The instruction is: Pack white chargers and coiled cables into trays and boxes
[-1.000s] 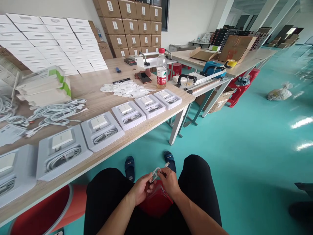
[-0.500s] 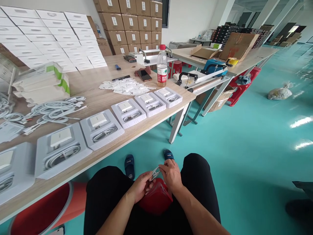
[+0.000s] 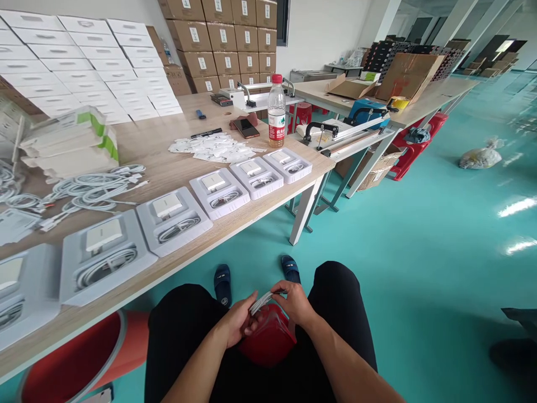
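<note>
In the head view, at the lower centre of the frame, the left hand (image 3: 238, 322) grips one end of a coiled white charging cable (image 3: 260, 303) between thumb and fingers, while the right hand (image 3: 295, 305) pinches its other end; the cable is above a red seat (image 3: 268, 341), between two dark trouser legs. From lower left to centre, a row of white trays (image 3: 174, 226) lines the edge of the wooden table (image 3: 251, 215), each holding a white charger (image 3: 166, 205) above a coiled cable; the grey print on the chargers is too small to read. At upper centre stands a red-capped plastic bottle (image 3: 277, 112), its red-and-white label showing the characters 农夫, beside a smartphone (image 3: 246, 128). Left of these lie a black pen (image 3: 206, 133) and a pile of white slips (image 3: 218, 148). Loose white cables (image 3: 92, 187) lie at left, below stacked white boxes (image 3: 88, 73). Brown cartons (image 3: 224, 39) at upper centre carry white labels, their text illegible. The blue sandals (image 3: 222, 284) have small white marks, also unreadable.
</note>
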The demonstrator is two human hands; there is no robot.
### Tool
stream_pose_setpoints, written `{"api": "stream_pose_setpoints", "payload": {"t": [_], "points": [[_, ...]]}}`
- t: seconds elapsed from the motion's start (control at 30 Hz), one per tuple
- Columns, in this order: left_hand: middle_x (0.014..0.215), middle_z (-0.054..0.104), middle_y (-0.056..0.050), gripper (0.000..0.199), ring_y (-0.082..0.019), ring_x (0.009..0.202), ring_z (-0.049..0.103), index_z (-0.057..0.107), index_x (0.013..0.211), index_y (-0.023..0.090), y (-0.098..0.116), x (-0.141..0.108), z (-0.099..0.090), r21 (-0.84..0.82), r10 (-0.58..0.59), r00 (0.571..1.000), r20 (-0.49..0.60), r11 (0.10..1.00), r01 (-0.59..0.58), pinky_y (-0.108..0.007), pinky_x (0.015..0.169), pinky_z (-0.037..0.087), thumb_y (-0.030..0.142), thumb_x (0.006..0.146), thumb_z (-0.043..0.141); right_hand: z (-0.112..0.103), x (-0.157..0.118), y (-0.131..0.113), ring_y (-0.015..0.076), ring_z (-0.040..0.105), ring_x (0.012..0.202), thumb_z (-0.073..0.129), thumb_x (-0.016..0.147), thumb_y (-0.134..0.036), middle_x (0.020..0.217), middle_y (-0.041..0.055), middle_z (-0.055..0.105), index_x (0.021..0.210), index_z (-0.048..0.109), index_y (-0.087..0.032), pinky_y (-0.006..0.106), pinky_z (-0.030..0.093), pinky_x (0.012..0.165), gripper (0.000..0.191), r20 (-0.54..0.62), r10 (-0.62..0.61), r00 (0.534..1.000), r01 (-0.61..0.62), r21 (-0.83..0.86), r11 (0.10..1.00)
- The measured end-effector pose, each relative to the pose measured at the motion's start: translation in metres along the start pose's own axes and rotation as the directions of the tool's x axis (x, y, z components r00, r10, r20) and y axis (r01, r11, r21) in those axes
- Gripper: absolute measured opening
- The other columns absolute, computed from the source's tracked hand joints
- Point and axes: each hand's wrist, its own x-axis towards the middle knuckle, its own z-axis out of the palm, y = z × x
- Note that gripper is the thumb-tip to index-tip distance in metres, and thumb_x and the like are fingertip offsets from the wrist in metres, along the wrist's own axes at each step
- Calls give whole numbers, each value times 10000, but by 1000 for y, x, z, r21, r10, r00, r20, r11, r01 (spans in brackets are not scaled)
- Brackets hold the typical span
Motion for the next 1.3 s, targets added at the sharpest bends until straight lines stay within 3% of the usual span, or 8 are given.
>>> {"api": "stream_pose_setpoints", "payload": {"t": [0.17, 0.3, 0.5, 0.67, 0.87, 1.1, 1.3], "points": [[642, 627, -2, 450, -96, 467, 491, 556, 801, 184, -2, 3, -2, 113, 124, 991, -48, 987, -118, -212, 434, 218, 591, 698, 717, 0, -3, 0, 203, 679, 944, 559, 804, -110, 1003, 54, 729, 986, 716, -212, 324, 532, 863, 261, 8, -35, 999, 35, -39, 999], [528, 557, 40, 260, -144, 502, 516, 546, 744, 217, -1, 5, 0, 284, 272, 954, -126, 931, -228, -238, 497, 301, 426, 770, 699, 0, -3, 4, 218, 686, 945, 506, 865, -172, 1041, 75, 739, 1101, 710, -203, 325, 536, 823, 314, 36, 10, 999, -6, -106, 994], [579, 602, 9, 114, -187, 580, 553, 668, 786, 217, 0, 4, 1, 459, 376, 917, -131, 843, -280, -267, 592, 365, 306, 829, 613, -2, -2, 1, 206, 657, 781, 606, 849, -243, 851, 51, 729, 870, 749, -222, 300, 471, 692, 146, 39, 90, 995, -78, -254, 964], [576, 610, -12, 144, -209, 576, 568, 731, 862, 215, -6, 9, -3, 537, 412, 895, -174, 801, -265, -286, 607, 361, 255, 823, 598, 3, -4, -4, 248, 627, 941, 660, 808, -207, 923, 92, 700, 735, 705, -208, 323, 431, 787, 85, -34, 139, 990, -143, -327, 934], [553, 567, -15, 176, -225, 563, 555, 740, 930, 208, -11, 15, 0, 584, 472, 851, -232, 767, -266, -300, 610, 349, 224, 820, 604, 18, -5, -3, 165, 580, 592, 508, 903, -288, 607, 1, 615, 737, 609, -211, 262, 377, 548, 209, -40, 253, 967, -256, -169, 952], [562, 589, -27, 220, -229, 593, 570, 755, 925, 211, -9, 14, 7, 609, 483, 853, -200, 743, -278, -301, 637, 358, 211, 881, 539, 23, -3, -3, 174, 594, 596, 437, 921, -300, 675, 8, 647, 791, 532, -230, 279, 427, 576, 175, -88, 217, 972, -213, 48, 976], [634, 634, -39, 190, -208, 603, 561, 756, 877, 222, -11, 15, 12, 583, 502, 853, -145, 740, -336, -295, 654, 360, 212, 868, 567, 25, -3, -1, 195, 588, 616, 472, 907, -446, 694, 24, 637, 813, 531, -231, 313, 453, 612, 242, -135, 216, 967, -195, 155, 969]]}}
